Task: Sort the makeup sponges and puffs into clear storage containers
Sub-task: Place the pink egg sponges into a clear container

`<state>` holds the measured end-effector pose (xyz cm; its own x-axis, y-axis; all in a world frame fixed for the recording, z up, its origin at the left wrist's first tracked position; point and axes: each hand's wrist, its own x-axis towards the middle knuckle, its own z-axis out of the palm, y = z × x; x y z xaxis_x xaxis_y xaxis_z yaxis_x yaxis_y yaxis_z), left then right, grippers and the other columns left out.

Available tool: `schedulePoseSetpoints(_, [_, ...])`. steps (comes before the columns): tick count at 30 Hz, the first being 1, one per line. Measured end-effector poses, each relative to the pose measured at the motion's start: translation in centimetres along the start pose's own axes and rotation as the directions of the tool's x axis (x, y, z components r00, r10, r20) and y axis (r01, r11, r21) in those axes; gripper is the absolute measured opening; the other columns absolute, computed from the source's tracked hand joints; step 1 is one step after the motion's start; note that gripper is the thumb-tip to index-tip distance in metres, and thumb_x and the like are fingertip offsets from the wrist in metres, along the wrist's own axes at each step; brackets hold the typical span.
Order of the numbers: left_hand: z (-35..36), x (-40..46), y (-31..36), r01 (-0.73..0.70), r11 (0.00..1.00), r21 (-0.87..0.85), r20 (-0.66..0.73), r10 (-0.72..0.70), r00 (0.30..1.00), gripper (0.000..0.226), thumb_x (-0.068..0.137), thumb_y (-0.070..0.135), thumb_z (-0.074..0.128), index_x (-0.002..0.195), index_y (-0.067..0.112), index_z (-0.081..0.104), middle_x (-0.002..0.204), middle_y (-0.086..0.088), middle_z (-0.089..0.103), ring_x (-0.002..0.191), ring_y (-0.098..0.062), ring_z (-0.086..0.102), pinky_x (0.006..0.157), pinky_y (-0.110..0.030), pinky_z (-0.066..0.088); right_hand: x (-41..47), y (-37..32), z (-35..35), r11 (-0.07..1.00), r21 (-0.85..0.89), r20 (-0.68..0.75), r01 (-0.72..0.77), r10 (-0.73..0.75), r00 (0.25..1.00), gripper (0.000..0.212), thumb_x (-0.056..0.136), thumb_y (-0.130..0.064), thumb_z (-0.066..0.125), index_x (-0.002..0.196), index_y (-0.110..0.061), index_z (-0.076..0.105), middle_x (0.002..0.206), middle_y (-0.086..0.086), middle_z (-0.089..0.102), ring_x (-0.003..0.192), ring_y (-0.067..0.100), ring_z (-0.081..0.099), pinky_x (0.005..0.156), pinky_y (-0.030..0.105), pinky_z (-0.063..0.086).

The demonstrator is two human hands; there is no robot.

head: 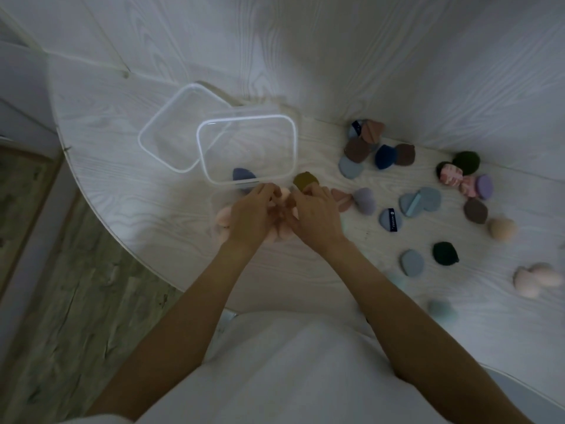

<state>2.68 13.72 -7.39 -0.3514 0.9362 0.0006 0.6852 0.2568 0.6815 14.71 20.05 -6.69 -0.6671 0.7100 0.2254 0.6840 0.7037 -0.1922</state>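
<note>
Place: home room | Evidence: rounded white wood-grain worktop (128,191) at centre, wood-grain wall panels (397,56) above, grey-green plank floor (76,301) lower left

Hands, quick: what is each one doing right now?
Left hand: fingers curled on the pink puffs.
Right hand: fingers curled on the same pink puffs.

- A blue puff (391,220), lying on the desk (128,191) to the right of the hands, carries a dark strap with small white print. A "6" can be made out at its top; the letters below run along the strap and are too small to read surely.
- A dark strap on another puff (356,128), further back in the pile, shows white marks that cannot be read.
</note>
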Motion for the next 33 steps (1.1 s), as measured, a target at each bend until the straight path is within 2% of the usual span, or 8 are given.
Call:
schedulePoseSetpoints(4, [-0.1, -0.6, -0.4, -0.092, 0.996, -0.002, 0.029, 0.092, 0.995, 0.027, 0.078, 0.002, 0.065, 0.105, 0.002, 0.062, 0.108, -0.015, 0.063, 0.085, -0.025, 0.064, 0.078, -0.014, 0.035, 0.9, -0.2, 0.0, 0.993, -0.116, -0.011, 0.024, -0.026, 1.0, 0.018, 0.074, -0.029, 0.072, 0.082, -0.016, 0.064, 0.061, 0.003, 0.061, 0.065, 0.024, 0.056, 0.066, 0.028, 0.035])
schedulePoseSetpoints(7, [0.0, -1.2, -0.8, -0.016, 0.998, -0.054, 0.048, 0.018, 0.999, 0.031, 0.082, 0.01, 0.066, 0.109, 0.0, 0.055, 0.102, -0.015, 0.063, 0.082, -0.026, 0.064, 0.072, -0.023, 0.043, 1.7, -0.1, 0.4, 0.991, -0.115, 0.07, 0.076, -0.068, 0.995, 0.025, 0.06, -0.022, 0.077, 0.078, -0.015, 0.062, 0.059, 0.004, 0.058, 0.063, 0.025, 0.057, 0.065, 0.029, 0.038])
schedulePoseSetpoints(11, [0.2, -2.2, -1.1, 0.017, 0.998, -0.055, 0.1, -0.012, 0.995, 0.026, 0.082, 0.017, 0.065, 0.098, 0.001, 0.052, 0.092, -0.013, 0.059, 0.076, -0.027, 0.059, 0.063, -0.025, 0.039, 1.6, 0.5, 0.4, 1.0, 0.004, 0.146, 0.023, -0.023, 0.989, 0.023, 0.065, -0.018, 0.072, 0.082, -0.009, 0.06, 0.071, 0.009, 0.062, 0.074, 0.028, 0.057, 0.066, 0.032, 0.039])
schedulePoseSetpoints(14, [0.5, -2.5, -1.1, -0.067, 0.998, 0.013, 0.143, 0.064, 0.988, 0.03, 0.082, 0.026, 0.066, 0.104, 0.007, 0.06, 0.105, -0.007, 0.063, 0.094, -0.023, 0.058, 0.076, -0.026, 0.04, 1.2, 0.6, 0.2, 0.994, 0.096, 0.136, -0.058, 0.045, 0.99, 0.015, 0.071, -0.013, 0.065, 0.082, -0.006, 0.059, 0.078, 0.011, 0.061, 0.081, 0.029, 0.056, 0.061, 0.037, 0.045])
schedulePoseSetpoints(18, [0.9, -2.7, -1.2, -0.112, 0.991, 0.079, 0.172, 0.097, 0.98, 0.05, 0.081, 0.053, 0.054, 0.11, 0.014, 0.064, 0.113, -0.003, 0.065, 0.105, -0.023, 0.056, 0.088, -0.029, 0.04, 1.4, 0.6, 0.5, 0.992, -0.099, 0.088, 0.076, -0.067, 0.994, 0.016, 0.059, -0.005, 0.074, 0.066, -0.011, 0.061, 0.061, 0.006, 0.058, 0.067, 0.025, 0.056, 0.064, 0.027, 0.034])
schedulePoseSetpoints(22, [0.8, -2.0, -1.0, -0.112, 0.976, 0.186, 0.281, 0.056, 0.958, 0.08, 0.065, 0.078, 0.041, 0.118, 0.021, 0.06, 0.121, 0.0, 0.059, 0.113, -0.021, 0.049, 0.097, -0.034, 0.038, 2.1, 0.5, 0.7, 0.959, -0.256, 0.166, 0.12, -0.078, 0.983, 0.014, 0.063, -0.01, 0.072, 0.055, -0.018, 0.063, 0.065, 0.001, 0.054, 0.069, 0.023, 0.05, 0.063, 0.028, 0.029])
schedulePoseSetpoints(28, [1.0, -2.6, -0.9, -0.145, 0.964, 0.221, 0.218, 0.096, 0.971, 0.066, 0.068, 0.066, 0.065, 0.114, 0.019, 0.064, 0.117, 0.003, 0.064, 0.113, -0.025, 0.05, 0.088, -0.035, 0.043, 3.1, -0.1, 0.8, 0.948, -0.296, 0.333, 0.121, -0.017, 0.943, 0.024, 0.053, -0.014, 0.08, 0.042, -0.019, 0.059, 0.074, 0.001, 0.057, 0.066, 0.023, 0.052, 0.06, 0.028, 0.036])
schedulePoseSetpoints(33, [1.2, -3.0, -0.9, -0.173, 0.965, 0.196, 0.158, 0.142, 0.977, 0.056, 0.069, 0.059, 0.068, 0.107, 0.018, 0.067, 0.102, 0.002, 0.07, 0.107, -0.025, 0.053, 0.081, -0.034, 0.046, 3.6, -1.3, 1.0, 0.934, -0.33, 0.302, 0.137, -0.033, 0.953, 0.021, 0.052, -0.011, 0.076, 0.042, -0.016, 0.058, 0.068, 0.002, 0.056, 0.064, 0.022, 0.054, 0.062, 0.03, 0.041])
